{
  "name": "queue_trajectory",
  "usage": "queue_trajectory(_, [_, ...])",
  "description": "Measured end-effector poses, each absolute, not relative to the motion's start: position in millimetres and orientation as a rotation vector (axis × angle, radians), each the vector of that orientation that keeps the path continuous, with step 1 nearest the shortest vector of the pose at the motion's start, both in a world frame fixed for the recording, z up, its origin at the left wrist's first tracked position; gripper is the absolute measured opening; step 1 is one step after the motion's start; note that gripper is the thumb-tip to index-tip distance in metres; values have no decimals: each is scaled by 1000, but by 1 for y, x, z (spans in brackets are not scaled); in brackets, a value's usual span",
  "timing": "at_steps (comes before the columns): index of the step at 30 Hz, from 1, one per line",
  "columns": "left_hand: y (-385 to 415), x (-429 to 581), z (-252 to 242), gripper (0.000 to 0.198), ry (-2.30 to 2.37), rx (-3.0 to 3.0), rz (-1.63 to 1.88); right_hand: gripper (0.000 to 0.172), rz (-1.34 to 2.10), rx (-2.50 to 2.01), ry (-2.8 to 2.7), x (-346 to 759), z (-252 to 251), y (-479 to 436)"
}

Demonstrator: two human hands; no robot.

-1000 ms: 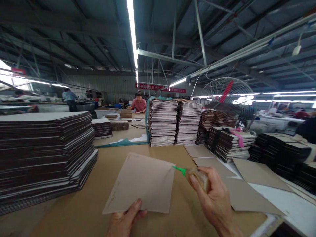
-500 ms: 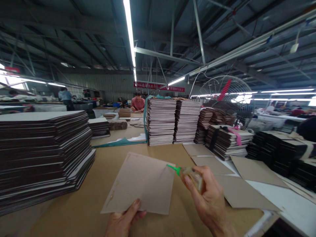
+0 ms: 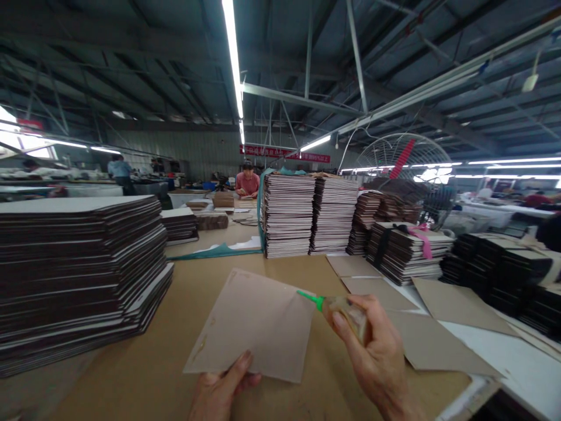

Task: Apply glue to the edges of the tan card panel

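My left hand (image 3: pixel 228 386) grips the near edge of a greyish-brown board (image 3: pixel 258 327), thumb on top and fingers beneath. The board is held tilted over the brown work table (image 3: pixel 144 374). Glossy glue-like smears show along its left edge. In my right hand (image 3: pixel 377 351) is a small, stained squeeze bottle (image 3: pixel 348 313) with a long green nozzle (image 3: pixel 309 298). The nozzle tip is over the board's far right corner; whether it touches the surface I cannot tell.
A tall stack of dark-edged boards (image 3: pixel 87 280) stands on the left. Two board stacks (image 3: pixel 289 216) rise behind the table's middle. Loose flat boards (image 3: pixel 442 345) lie at the right, near a tied bundle (image 3: pixel 405 251) and a fan (image 3: pixel 403 169). A person (image 3: pixel 248 182) sits further back.
Both hands keep their grips, and the nozzle stays near the board's far right corner. The view has shifted slightly, moving the whole scene a little to the right.
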State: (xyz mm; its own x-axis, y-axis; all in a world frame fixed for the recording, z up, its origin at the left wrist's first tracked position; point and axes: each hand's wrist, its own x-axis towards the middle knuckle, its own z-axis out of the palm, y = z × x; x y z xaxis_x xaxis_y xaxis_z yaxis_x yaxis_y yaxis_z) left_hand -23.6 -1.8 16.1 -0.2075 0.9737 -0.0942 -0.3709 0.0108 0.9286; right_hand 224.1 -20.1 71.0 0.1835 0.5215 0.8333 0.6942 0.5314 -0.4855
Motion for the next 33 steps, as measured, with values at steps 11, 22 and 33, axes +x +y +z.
queue_trajectory(11, [0,-26,16,48,1012,677,1472,31,-163,-1210,-1458,241,62,-24])
queue_trajectory(22, [3,-30,11,47,1005,710,1479,29,-202,-1200,-1543,239,63,-31])
queue_trajectory(33, [8,-33,4,43,1003,679,1465,32,-99,-1212,-1378,242,56,-41])
